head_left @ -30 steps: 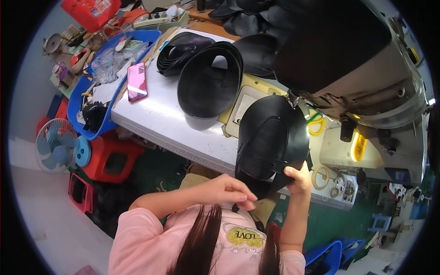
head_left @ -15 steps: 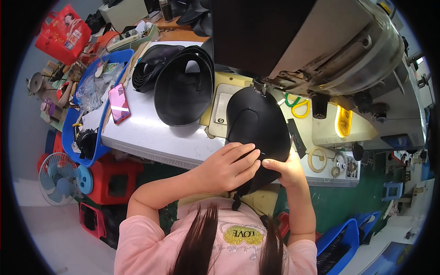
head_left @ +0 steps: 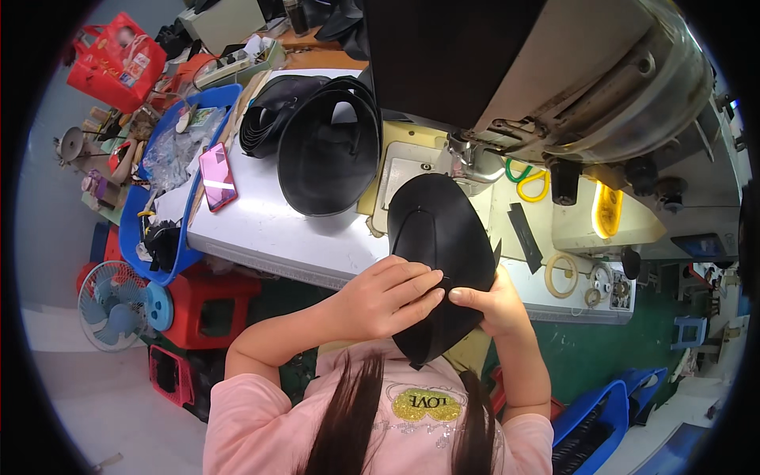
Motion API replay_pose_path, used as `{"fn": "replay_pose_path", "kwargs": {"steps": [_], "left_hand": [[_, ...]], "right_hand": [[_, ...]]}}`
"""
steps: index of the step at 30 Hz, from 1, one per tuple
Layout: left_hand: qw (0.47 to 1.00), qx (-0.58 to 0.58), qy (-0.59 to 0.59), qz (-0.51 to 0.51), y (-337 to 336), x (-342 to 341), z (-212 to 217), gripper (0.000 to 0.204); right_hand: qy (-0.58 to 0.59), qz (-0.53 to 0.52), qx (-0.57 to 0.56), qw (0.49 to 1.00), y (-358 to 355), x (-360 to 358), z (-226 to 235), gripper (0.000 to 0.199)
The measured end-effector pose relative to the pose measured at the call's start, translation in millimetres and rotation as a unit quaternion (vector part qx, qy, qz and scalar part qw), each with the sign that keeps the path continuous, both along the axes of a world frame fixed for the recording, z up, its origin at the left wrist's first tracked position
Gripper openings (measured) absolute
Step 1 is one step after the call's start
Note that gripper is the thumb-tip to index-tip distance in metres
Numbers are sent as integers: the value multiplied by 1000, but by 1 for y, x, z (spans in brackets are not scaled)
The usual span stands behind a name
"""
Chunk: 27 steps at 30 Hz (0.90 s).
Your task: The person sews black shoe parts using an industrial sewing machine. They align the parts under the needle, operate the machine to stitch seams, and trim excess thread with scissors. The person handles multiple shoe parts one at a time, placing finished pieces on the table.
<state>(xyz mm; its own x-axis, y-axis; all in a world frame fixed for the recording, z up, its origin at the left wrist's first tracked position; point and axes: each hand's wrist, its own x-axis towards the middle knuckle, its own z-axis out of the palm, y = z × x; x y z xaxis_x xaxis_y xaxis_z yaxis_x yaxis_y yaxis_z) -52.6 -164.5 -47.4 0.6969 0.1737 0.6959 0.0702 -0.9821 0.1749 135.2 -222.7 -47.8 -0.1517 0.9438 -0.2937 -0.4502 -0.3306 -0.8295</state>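
Observation:
A black leather-like piece point(head_left: 443, 218), rounded at its far end and marked with a curved seam line, is held in front of my body over the near table edge. My left hand point(head_left: 389, 298) grips its left side, fingers bent over the upper surface. From the right, my right hand point(head_left: 492, 305) pinches it, thumb on top and the other fingers hidden underneath. Both hands' tips nearly meet at the middle of the piece. Just beyond its far end is the sewing machine's needle area point(head_left: 463, 154), with a bare metal plate point(head_left: 402, 176) beside it.
The sewing machine's head point(head_left: 594, 103) overhangs the back right. Black curved panels point(head_left: 324, 170) stand on the white table point(head_left: 261, 229), near a pink phone point(head_left: 218, 176). Scissors with green and yellow handles point(head_left: 532, 186) lie right, by a black strip point(head_left: 525, 237). A blue basket point(head_left: 186, 261) stands left.
The black piece has come out from under the machine's needle area toward me, uncovering the metal there. Both hands still hold it. The whole view has shifted slightly.

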Motion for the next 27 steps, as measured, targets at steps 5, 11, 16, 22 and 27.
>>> {"fn": "replay_pose_path", "kwargs": {"steps": [5,11,16,22,27], "left_hand": [[1000,-14,-25,-4,3,-2,-5,24],[1000,-16,-13,3,1,-4,-1,22],[1000,5,-4,12,-1,-4,-2,19],[972,-215,-91,30,0,-21,-14,33],[494,-804,-322,-80,14,-32,-68,56]], "right_hand": [[21,-31,-2,999,0,-2,-4,33],[19,-18,-11,1000,1,-1,-7,46],[1,0,-10,1000,2,-3,-3,50],[34,-26,14,999,-4,-8,-6,49],[119,-37,36,992,-7,2,-3,61]]}}
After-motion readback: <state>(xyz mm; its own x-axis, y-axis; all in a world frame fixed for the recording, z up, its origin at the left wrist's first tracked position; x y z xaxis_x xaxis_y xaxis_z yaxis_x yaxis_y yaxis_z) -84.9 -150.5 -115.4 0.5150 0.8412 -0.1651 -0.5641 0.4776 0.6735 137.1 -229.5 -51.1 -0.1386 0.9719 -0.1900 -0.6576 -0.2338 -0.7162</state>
